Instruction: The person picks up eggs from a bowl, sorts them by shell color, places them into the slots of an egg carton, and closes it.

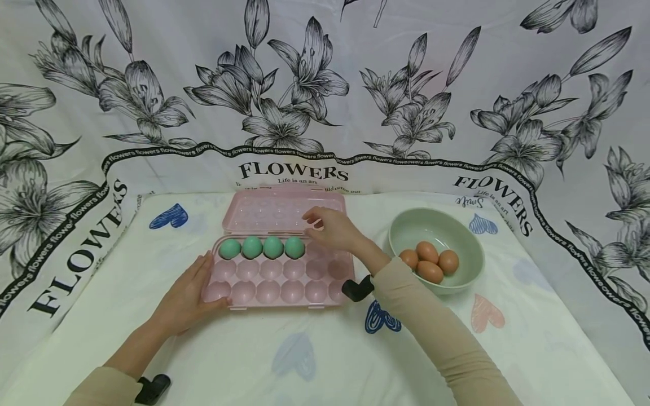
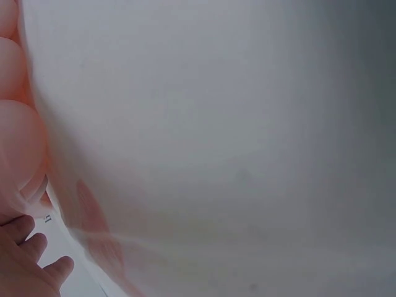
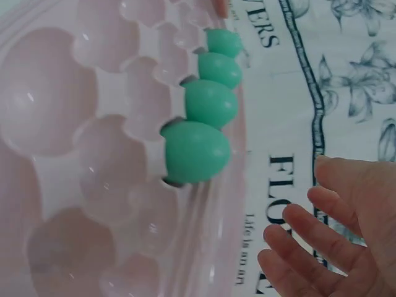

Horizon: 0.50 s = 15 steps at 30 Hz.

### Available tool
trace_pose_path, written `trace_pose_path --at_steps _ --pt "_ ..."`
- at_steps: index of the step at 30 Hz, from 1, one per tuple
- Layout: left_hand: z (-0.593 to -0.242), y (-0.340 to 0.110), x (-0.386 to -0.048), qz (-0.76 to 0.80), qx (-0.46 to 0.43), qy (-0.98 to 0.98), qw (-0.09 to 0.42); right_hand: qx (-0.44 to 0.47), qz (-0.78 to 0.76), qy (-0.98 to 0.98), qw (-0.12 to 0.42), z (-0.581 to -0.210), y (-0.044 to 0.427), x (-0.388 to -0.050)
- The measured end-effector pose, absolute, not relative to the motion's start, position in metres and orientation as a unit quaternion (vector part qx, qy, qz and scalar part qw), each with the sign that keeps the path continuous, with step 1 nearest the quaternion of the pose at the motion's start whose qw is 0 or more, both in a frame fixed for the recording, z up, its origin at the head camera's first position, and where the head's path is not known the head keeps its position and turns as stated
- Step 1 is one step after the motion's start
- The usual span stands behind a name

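Observation:
A pink egg box (image 1: 284, 303) lies with its lid (image 1: 264, 211) folded back. Several green eggs (image 1: 273, 247) sit side by side in the far row, from its left end; the bare cups (image 1: 293, 270) in front hold nothing. My left hand (image 1: 183, 296) rests against the box's near left corner, thumb by the front edge, fingers along the side. In the left wrist view its fingers (image 2: 59, 269) look fairly straight. Above the far row's right end hovers my right hand (image 1: 332, 228), its fingers (image 3: 322, 235) loosely bent, holding nothing. It hides the cups below.
To the right of the box stands a light green bowl (image 1: 472, 248) with several brown eggs (image 1: 427, 251) inside. A white cloth with printed hearts (image 1: 294, 355) covers the table. Behind it rises a flower-printed curtain (image 1: 386, 113).

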<state>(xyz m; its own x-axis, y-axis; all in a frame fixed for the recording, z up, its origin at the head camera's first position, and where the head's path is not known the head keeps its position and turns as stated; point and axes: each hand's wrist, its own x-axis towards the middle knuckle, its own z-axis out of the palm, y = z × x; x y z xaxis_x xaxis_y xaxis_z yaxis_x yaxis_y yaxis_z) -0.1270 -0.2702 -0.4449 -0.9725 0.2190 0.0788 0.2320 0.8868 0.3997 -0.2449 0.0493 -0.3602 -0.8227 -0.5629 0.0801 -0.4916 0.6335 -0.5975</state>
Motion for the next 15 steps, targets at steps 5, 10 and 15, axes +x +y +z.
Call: trace_pose_path --at_steps 5,10,15 --pt "-0.444 -0.271 -0.127 -0.208 -0.115 -0.971 0.017 -0.302 -0.309 0.901 0.036 -0.342 0.065 -0.249" --pt "-0.444 -0.271 -0.128 -0.206 -0.117 -0.971 0.019 -0.298 -0.324 0.898 0.017 -0.325 0.084 -0.252" --pt "-0.446 -0.271 -0.128 -0.205 -0.114 -0.972 0.018 -0.284 -0.340 0.897 -0.004 -0.314 0.109 -0.251"
